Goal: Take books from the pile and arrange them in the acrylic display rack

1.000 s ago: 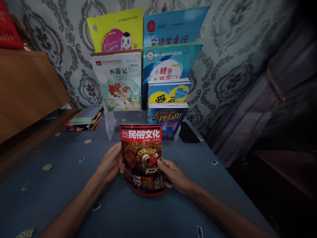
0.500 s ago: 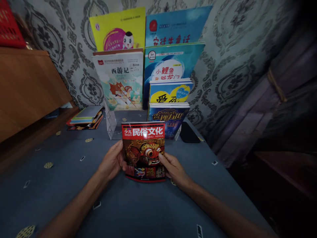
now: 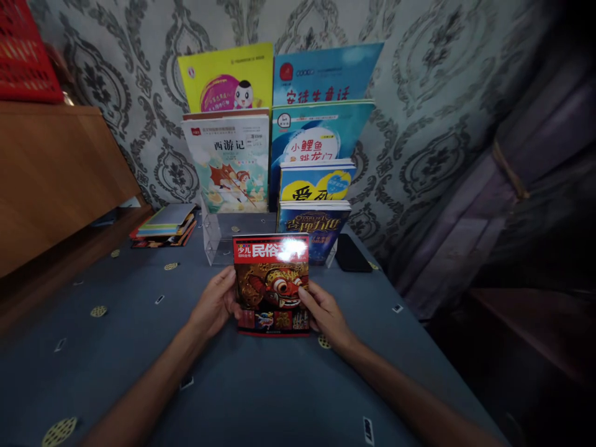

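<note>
A red and black book [image 3: 272,295] with a painted mask on its cover is held up between my two hands, its front facing me. My left hand [image 3: 218,303] grips its left edge, and my right hand [image 3: 326,313] grips the right edge with the thumb lying on the cover. Glare whitens part of the title. Behind it stands a clear tiered book rack [image 3: 214,239]. On the rack's left are a white book [image 3: 233,164] and a yellow-green book [image 3: 223,74]; on its right stand several blue ones, the lowest a dark blue book [image 3: 311,233].
A pile of thin books [image 3: 165,226] lies at the left by a wooden cabinet [image 3: 56,180], with a red basket [image 3: 28,56] on top. A black phone-like slab [image 3: 352,253] lies right of the rack. A tied curtain [image 3: 447,230] hangs at the right edge of the blue-grey table cover [image 3: 261,397].
My view has tilted up slightly, so the rack and its books sit lower. The red book's cover has tilted, with stronger glare on the title. Both hands keep the same hold.
</note>
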Available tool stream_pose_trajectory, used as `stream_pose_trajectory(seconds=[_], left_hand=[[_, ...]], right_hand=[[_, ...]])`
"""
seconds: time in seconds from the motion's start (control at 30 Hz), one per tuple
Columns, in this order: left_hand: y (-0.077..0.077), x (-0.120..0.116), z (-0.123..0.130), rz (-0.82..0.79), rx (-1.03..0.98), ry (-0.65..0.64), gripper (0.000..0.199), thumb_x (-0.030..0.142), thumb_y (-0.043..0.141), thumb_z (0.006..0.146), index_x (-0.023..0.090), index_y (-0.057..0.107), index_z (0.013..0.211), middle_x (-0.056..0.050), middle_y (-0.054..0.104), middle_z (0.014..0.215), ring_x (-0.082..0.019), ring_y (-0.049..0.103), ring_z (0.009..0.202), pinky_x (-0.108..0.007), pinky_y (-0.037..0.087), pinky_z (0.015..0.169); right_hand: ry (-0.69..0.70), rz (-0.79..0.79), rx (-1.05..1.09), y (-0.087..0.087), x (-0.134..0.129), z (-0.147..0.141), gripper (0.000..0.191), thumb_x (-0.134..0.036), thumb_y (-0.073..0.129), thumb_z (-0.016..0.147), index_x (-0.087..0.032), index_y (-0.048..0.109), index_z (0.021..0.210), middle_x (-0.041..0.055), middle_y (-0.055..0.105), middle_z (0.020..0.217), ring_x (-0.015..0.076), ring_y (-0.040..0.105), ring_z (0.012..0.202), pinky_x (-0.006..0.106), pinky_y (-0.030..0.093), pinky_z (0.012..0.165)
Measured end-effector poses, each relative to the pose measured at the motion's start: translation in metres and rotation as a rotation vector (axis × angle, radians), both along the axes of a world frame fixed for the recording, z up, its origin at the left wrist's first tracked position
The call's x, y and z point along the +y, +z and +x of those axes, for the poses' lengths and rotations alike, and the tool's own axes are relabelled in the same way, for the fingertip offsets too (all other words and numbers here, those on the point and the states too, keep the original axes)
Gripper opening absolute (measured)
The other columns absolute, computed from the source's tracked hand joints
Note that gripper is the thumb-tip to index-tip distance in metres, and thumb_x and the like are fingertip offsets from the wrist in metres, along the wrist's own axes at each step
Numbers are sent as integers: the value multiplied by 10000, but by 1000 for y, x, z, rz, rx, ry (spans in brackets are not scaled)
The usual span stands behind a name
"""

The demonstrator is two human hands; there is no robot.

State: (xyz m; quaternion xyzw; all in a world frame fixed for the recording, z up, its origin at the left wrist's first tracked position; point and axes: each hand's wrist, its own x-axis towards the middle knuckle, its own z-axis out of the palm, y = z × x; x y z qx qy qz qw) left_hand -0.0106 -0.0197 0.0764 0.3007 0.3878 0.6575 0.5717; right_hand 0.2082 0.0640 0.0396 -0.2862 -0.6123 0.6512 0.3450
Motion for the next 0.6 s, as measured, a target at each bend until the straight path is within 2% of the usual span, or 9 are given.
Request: stream_pose_trajectory(seconds=[0.1, 0.27, 0.43, 0.6], left_hand=[[0, 0, 1, -3, 19, 18, 498, 426, 862, 717, 146, 649, 1069, -50, 740, 925, -122, 672, 575, -171, 514, 318], [2, -1, 3, 0, 53, 68, 526, 470, 868, 694, 153, 647, 1051, -69, 747, 1018, -165, 719, 656, -187, 517, 310], [6, -3, 5, -1, 85, 106, 517, 478, 859, 699, 148, 654, 1041, -87, 753, 1048, -201, 741, 731, -199, 537, 330], [6, -5, 6, 14, 114, 128, 505, 492, 850, 700, 138, 659, 1004, -85, 758, 1017, -178, 723, 669, -191, 516, 315]], right_hand=[[-86, 64, 2, 2, 2, 1, 576, -699, 641, 842, -213, 638, 1150, -42, 564, 667, 62, 374, 430, 172, 307, 341], [-122, 117, 42, 2, 5, 1, 560, -682, 644, 840, -210, 649, 1142, -43, 573, 688, 61, 390, 434, 172, 348, 342], [-170, 156, 10, 7, 5, 3, 518, -674, 627, 851, -186, 694, 1013, -15, 606, 741, 67, 440, 429, 203, 386, 370], [-202, 259, -40, 16, 5, 6, 499, -665, 598, 866, -185, 733, 897, 2, 632, 719, 94, 503, 445, 231, 417, 427]])
